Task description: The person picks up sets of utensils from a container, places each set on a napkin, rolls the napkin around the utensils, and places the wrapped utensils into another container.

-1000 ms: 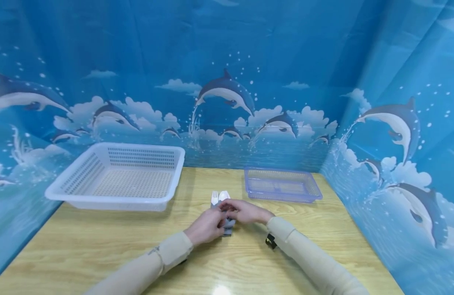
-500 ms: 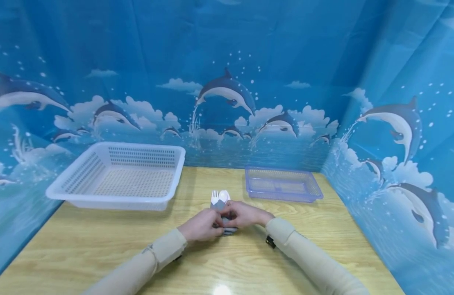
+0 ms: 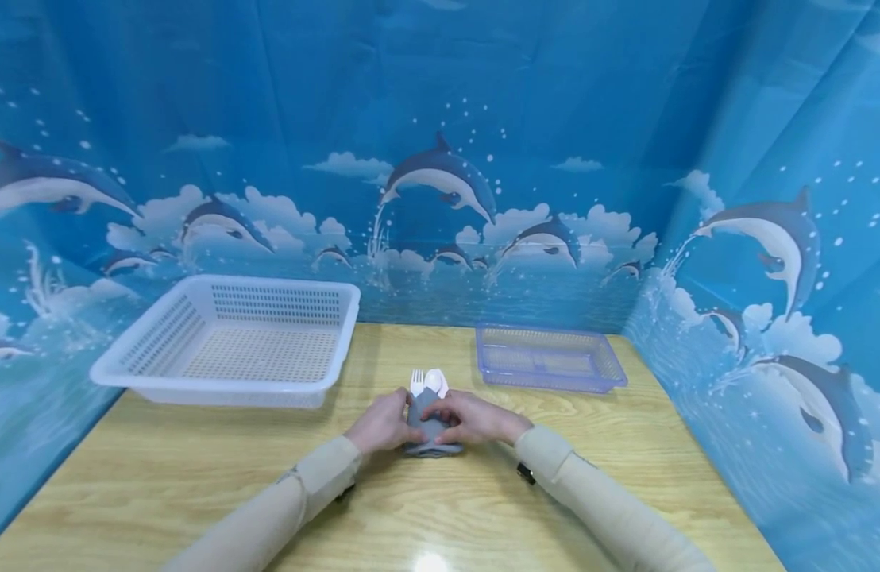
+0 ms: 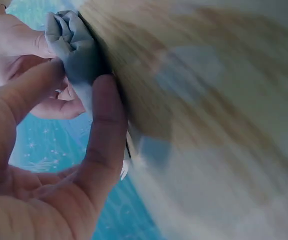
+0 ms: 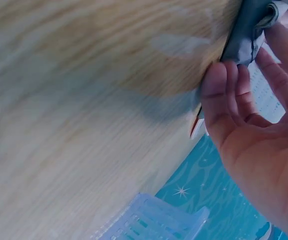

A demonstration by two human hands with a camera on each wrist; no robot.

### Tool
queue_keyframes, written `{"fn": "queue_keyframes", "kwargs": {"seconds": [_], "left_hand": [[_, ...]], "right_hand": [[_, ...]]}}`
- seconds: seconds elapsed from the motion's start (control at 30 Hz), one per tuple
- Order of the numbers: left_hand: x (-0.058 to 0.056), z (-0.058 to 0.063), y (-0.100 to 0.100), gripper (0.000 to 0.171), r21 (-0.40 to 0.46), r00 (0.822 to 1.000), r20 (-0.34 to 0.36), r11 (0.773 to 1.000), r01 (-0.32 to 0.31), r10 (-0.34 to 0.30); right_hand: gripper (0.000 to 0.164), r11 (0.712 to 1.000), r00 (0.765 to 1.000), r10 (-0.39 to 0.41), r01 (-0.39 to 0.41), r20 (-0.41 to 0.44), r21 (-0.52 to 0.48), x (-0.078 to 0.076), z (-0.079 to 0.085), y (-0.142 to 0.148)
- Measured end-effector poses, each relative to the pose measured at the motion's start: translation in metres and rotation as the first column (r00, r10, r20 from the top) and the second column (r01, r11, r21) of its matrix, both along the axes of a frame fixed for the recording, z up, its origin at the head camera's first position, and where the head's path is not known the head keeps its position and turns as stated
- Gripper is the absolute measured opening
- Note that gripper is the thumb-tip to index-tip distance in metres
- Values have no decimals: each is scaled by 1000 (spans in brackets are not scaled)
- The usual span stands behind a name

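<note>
A grey cloth napkin [image 3: 430, 415] lies folded around white cutlery on the table, its near end bunched. A fork [image 3: 417, 381] and a spoon [image 3: 433, 380] stick out at the far end, beside another white tip whose kind I cannot tell. With thumb and fingers my left hand [image 3: 383, 423] grips the napkin's left side; in the left wrist view its thumb and forefinger lie on either side of the cloth [image 4: 81, 57]. My right hand [image 3: 476, 419] pinches the right side, fingertips at the cloth's edge in the right wrist view. The napkin hides the cutlery handles.
A large white plastic basket [image 3: 233, 387] stands at the back left of the wooden table [image 3: 426, 508]. At the back right sits a smaller purple basket [image 3: 547, 381]. A blue dolphin-print curtain [image 3: 440, 87] encloses the back and sides.
My left hand has shifted left and my right hand slightly right, uncovering the napkin's middle. The napkin now looks wrapped wider across the cutlery, with its near end folded up.
</note>
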State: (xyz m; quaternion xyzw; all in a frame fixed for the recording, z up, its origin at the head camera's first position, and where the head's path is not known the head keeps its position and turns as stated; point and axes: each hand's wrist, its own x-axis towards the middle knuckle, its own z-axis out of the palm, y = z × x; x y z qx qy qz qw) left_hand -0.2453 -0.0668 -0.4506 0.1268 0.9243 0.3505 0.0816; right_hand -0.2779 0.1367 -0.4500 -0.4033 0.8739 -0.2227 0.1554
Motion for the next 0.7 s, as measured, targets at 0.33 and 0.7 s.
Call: {"fn": "queue_keyframes", "kwargs": {"seconds": [0.33, 0.7], "left_hand": [[-5, -8, 7, 40, 340, 944, 328, 929, -145, 28], [-5, -13, 5, 38, 612, 857, 504, 746, -264, -110]], "right_hand": [[45, 1000, 1000, -16, 16, -2, -25, 3, -2, 2], [43, 987, 995, -63, 74, 79, -143, 4, -6, 3]]}}
